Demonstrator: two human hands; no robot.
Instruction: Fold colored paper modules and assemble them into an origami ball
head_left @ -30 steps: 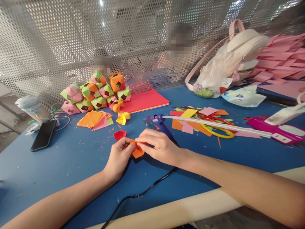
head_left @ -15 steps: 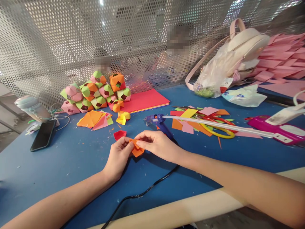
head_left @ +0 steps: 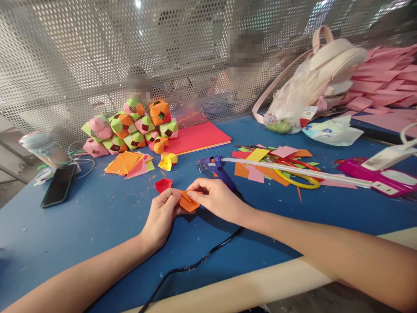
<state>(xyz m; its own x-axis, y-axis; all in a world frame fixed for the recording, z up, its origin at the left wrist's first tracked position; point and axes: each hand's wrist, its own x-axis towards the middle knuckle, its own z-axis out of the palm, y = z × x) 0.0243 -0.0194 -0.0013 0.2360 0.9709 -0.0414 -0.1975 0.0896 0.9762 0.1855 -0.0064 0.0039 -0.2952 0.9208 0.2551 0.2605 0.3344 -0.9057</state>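
Note:
A folded piece of orange paper (head_left: 189, 203) is held above the blue table between my two hands. My left hand (head_left: 162, 211) pinches its left side with thumb and fingers. On its upper right edge, the thumb and fingertips of my right hand (head_left: 216, 198) are closed. Just beyond my left fingers lies a small red folded paper (head_left: 163, 185). Behind my right hand a blue glue gun (head_left: 216, 164) rests on the table, a long white glue stick running out of it to the right. A yellow folded paper piece (head_left: 167, 161) sits farther back.
Paper balls (head_left: 130, 128) are stacked by the perforated metal screen (head_left: 97, 56). Around them are paper squares (head_left: 125, 164) and red sheets (head_left: 202, 137). Scissors (head_left: 301, 181) lie among scraps at right, near a magenta power strip (head_left: 387, 177). A black cord (head_left: 195, 264) crosses the front.
The orange paper looks flatter and wider between my fingers, with a raised flap now pressed down. My right fingertips have shifted slightly to the right along it.

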